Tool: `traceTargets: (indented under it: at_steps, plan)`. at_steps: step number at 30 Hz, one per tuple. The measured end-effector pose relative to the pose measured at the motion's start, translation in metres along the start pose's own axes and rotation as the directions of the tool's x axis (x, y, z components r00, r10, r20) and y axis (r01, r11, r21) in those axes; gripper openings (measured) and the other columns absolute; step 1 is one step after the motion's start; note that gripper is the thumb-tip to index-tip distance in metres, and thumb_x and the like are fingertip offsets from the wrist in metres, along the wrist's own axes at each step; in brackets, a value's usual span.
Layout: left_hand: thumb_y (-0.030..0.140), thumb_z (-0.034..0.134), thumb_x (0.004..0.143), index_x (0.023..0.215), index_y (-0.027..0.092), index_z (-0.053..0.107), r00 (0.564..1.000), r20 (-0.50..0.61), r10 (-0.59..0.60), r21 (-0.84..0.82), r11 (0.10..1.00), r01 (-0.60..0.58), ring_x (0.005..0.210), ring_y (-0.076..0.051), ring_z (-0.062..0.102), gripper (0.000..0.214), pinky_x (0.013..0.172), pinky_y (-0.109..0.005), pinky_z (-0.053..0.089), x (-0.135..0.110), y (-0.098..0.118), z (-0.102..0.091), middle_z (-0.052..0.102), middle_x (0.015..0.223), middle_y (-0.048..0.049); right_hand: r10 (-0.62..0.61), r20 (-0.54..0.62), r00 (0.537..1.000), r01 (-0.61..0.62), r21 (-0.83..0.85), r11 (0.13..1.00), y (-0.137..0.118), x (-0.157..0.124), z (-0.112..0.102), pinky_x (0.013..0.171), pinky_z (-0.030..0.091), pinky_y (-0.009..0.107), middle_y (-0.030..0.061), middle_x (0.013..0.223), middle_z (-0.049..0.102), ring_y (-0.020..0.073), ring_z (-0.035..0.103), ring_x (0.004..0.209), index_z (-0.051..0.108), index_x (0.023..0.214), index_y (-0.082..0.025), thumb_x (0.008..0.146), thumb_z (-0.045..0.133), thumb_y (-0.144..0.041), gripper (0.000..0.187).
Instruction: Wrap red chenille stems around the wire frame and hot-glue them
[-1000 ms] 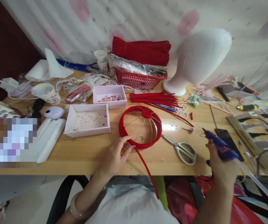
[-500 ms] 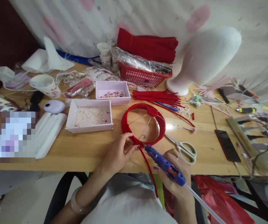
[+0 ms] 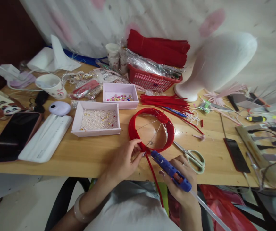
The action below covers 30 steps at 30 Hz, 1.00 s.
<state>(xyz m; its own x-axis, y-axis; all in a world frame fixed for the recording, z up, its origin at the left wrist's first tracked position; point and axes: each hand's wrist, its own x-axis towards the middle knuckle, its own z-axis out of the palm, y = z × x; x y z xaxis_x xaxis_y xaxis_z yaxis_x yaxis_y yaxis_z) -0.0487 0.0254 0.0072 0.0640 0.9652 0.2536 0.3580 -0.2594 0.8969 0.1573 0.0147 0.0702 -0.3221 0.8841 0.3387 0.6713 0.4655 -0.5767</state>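
A red ring frame (image 3: 133, 126) with thin wire spokes lies on the wooden table (image 3: 85, 155). My left hand (image 3: 123, 160) pinches its near rim, where a red fuzzy strip (image 3: 155, 179) trails off toward me over the table edge. My right hand (image 3: 181, 183) grips a blue hot glue gun (image 3: 170, 169). The gun's nozzle points at the ring's near rim, right beside my left fingertips. A clear glue stick (image 3: 210, 210) sticks out of the gun's back.
Scissors (image 3: 192, 155) lie just right of the ring. Two pink trays of beads (image 3: 96, 120), a red basket (image 3: 152, 81), a white foam head (image 3: 219, 62), a bundle of red strips (image 3: 164, 101), a paper cup (image 3: 52, 86), a phone (image 3: 12, 134) and tools at far right crowd the table.
My right hand has brought the glue gun from the right side of the table in to the ring's near rim. My left hand has closed on that rim.
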Motion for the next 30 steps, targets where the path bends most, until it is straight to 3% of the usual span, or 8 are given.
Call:
traceTargets:
  at_steps: [30]
  plan:
    - [0.02, 0.062, 0.091, 0.128, 0.021, 0.05, 0.999, -0.006, 0.032, 0.011, 0.999, -0.031, 0.088, -0.019, 0.07, 0.038, 0.08, -0.034, 0.058, -0.0002, -0.003, 0.0014, 0.071, 0.098, -0.0049, -0.039, -0.009, 0.999, 0.038, -0.05, 0.998, -0.001, 0.0037, -0.0017, 0.053, 0.038, 0.025, -0.0034, 0.063, 0.051, 0.0132, 0.047, 0.061, 0.054, 0.076, -0.023, 0.088, 0.064, -0.03, 0.017]
